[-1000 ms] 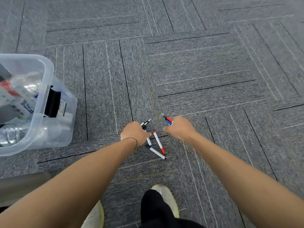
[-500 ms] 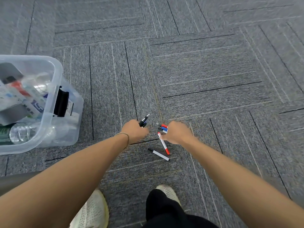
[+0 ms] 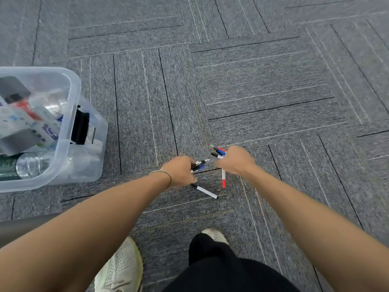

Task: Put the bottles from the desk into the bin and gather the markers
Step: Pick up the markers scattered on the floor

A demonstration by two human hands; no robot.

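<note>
Grey carpet below, both hands low over it. Left hand curled round a bunch of markers, tips pointing right. Right hand curled round more markers, a red-capped marker hanging beneath its fingers. White marker flat on the floor, just near of the left fingers. Clear bin with bottles far left.

Both hands gather markers on the carpet

I see my left hand and right hand each gripping markers; a white marker lies between, the bin at left.
</note>
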